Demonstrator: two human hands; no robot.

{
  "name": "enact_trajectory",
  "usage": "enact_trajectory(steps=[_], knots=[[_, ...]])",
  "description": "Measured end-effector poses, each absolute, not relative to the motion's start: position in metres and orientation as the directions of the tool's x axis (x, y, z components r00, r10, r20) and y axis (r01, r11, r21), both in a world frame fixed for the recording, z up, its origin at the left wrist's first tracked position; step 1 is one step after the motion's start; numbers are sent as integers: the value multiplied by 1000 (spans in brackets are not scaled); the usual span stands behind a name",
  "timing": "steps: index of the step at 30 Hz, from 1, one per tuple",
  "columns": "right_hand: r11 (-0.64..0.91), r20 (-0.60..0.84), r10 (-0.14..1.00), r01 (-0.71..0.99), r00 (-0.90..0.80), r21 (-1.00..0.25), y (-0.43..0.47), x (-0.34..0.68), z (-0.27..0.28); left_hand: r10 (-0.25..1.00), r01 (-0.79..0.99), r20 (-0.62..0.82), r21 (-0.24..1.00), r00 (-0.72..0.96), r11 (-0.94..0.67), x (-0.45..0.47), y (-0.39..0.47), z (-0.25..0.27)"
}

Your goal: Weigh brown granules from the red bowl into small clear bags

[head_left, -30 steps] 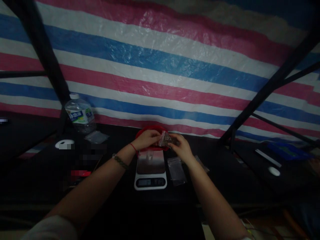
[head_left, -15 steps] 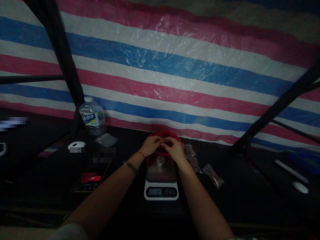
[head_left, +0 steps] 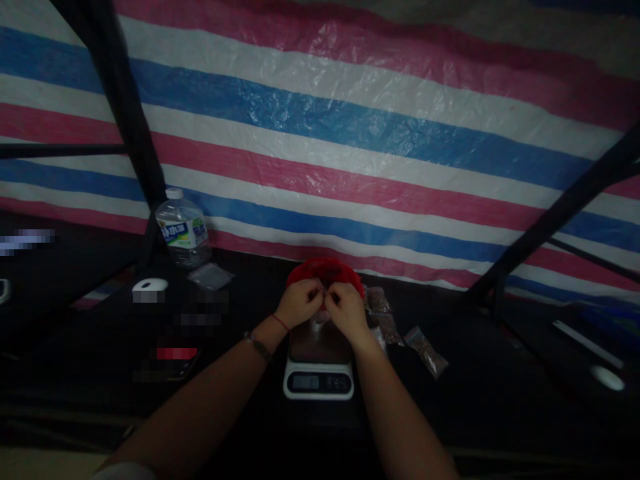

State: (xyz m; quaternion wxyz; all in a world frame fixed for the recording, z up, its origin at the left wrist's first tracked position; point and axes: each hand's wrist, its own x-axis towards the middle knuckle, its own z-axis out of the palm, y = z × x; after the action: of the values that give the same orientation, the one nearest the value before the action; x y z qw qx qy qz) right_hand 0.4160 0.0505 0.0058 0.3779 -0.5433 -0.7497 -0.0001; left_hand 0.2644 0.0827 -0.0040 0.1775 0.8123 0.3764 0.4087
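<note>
My left hand (head_left: 301, 302) and my right hand (head_left: 346, 308) meet fingertip to fingertip above the back of a kitchen scale (head_left: 319, 381). Both are closed in a pinch. What lies between the fingers is too small and dark to make out. Beneath the fingertips, a small whitish cup (head_left: 319, 325) on the scale's metal plate is largely covered. Just behind the hands is a red basin (head_left: 323, 265), its inside mostly hidden. The scale's display is lit, but I cannot read it.
Small clear bags of brown bits (head_left: 427, 352) lie right of the scale. Something whitish (head_left: 379, 338) shows beside my right wrist. At left are a large plastic bottle (head_left: 183, 230), a flat clear bag (head_left: 212, 276), a white oval object (head_left: 150, 285) and a phone (head_left: 185, 367).
Both hands have come slightly nearer, off the basin and over the scale's back. More of the red basin shows, and the small cup is more covered. The view has shifted a little.
</note>
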Motion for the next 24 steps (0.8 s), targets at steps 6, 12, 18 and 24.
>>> enact_trajectory(steps=[6, 12, 18, 24], knots=[[351, 592, 802, 865, -81, -358, 44, 409, 7, 773, 436, 528, 639, 352, -634, 265, 81, -2], [274, 669, 742, 893, 40, -357, 46, 412, 4, 779, 530, 552, 582, 298, -616, 268, 77, -2], [378, 665, 740, 759, 96, -530, 54, 420, 0, 698, 513, 675, 523, 238, -681, 266, 78, -3], [411, 442, 880, 188, 173, -892, 66, 423, -13, 637, 503, 755, 494, 155, -709, 260, 81, -2]])
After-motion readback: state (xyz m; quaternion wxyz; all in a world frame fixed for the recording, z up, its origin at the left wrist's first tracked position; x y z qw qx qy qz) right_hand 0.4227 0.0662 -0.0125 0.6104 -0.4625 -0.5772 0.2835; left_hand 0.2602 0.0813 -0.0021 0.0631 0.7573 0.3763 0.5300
